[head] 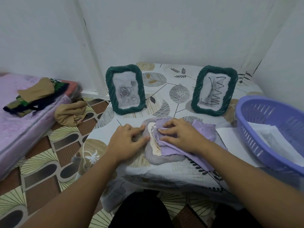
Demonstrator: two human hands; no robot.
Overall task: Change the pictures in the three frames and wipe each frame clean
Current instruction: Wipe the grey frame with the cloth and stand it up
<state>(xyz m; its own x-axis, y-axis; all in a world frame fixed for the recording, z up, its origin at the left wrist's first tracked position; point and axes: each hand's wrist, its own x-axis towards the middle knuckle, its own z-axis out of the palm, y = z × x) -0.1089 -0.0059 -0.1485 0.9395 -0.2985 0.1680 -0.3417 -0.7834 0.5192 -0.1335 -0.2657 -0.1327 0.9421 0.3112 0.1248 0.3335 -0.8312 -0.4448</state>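
Grey frame [162, 159] flat under purple cloth [202, 134]; no legible writing.

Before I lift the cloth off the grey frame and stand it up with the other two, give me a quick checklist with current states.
1. Grey frame lies flat on the table: ok.
2. Left hand steadies the frame's left edge: ok.
3. Right hand presses the purple cloth on the frame: ok.
4. Whole frame wiped: cannot tell, the cloth hides much of it.
5. New picture seated squarely: cannot tell, only a strip shows.
6. Standing room between the left green frame and the right green frame: ok, the gap shows bare tablecloth.
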